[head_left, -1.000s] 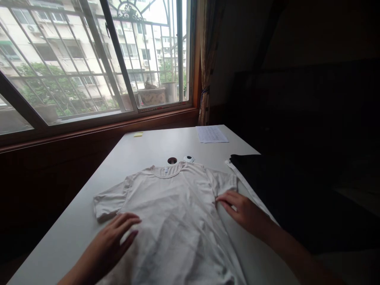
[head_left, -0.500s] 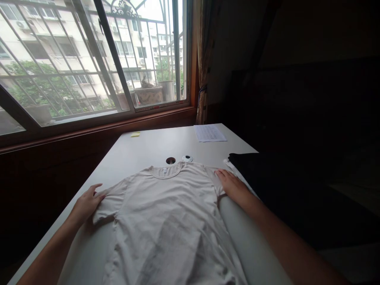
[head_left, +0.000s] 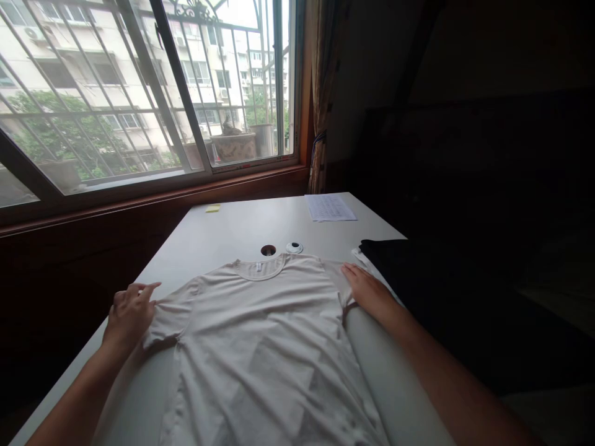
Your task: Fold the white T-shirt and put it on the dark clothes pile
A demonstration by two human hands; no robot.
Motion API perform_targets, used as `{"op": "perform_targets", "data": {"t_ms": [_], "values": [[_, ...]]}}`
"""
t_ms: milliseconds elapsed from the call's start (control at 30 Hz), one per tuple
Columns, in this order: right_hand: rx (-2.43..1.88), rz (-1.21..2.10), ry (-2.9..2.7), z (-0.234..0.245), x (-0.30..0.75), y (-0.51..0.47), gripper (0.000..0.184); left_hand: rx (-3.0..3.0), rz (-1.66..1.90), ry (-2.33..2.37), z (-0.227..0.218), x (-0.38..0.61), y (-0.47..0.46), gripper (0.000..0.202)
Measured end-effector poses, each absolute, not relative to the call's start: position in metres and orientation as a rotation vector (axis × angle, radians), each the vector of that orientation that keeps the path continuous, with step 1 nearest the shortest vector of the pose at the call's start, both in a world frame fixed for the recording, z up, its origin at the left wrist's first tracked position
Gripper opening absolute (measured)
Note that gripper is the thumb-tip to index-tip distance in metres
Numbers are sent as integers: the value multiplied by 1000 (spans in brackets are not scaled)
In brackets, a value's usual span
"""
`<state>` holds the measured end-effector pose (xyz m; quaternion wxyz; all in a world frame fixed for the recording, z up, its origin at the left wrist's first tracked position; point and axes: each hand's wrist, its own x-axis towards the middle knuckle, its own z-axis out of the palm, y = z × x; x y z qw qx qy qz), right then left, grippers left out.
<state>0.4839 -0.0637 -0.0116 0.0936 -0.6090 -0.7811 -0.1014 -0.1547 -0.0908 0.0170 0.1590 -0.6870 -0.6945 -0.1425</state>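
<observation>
A cream short-sleeved T-shirt (head_left: 264,334) lies face up on the white table (head_left: 218,232), its collar pointing away from me. My left hand (head_left: 129,313) is at the end of the shirt's left sleeve, fingers curled and pinched on the sleeve's edge. My right hand (head_left: 367,290) lies on the right sleeve with its fingers stretched out flat, pressing the fabric to the table.
Beyond the collar are a round cable hole (head_left: 268,250) and a white cap (head_left: 294,248). A printed sheet (head_left: 330,207) and a yellow note (head_left: 212,209) lie at the far edge. Dark cloth (head_left: 418,279) covers the table's right side. A barred window (head_left: 139,93) is at left.
Both hands moved outward from the shirt's body to the sleeves. The left hand then curled its fingers on the left sleeve's edge, while the right hand stayed on the right sleeve.
</observation>
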Motion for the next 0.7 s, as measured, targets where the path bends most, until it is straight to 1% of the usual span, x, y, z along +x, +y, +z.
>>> {"op": "perform_targets", "data": {"t_ms": [67,167,300,367,467,567,700], "values": [[-1790,-316,-2305,-11,481,-62,57,-2024,-434,-1833,24,-135,-90,42],[-1742,-294,-2275,-7,468,-57,56,-2271,-475,-1649,33,-93,-84,40],[-1580,-178,-2345,2,432,-45,52,-2503,-418,-1540,26,-26,-66,46],[-1514,-95,-2414,5,409,-38,52,-2525,-318,-1608,15,2,-54,51],[-1561,60,-2498,5,378,-29,59,-2484,-217,-1769,-1,23,-34,59],[-1640,149,-2496,3,363,-22,65,-2441,-202,-1857,-10,21,-19,65],[-1638,174,-2506,3,366,-12,68,-2450,-155,-1902,-9,5,-9,66]]}}
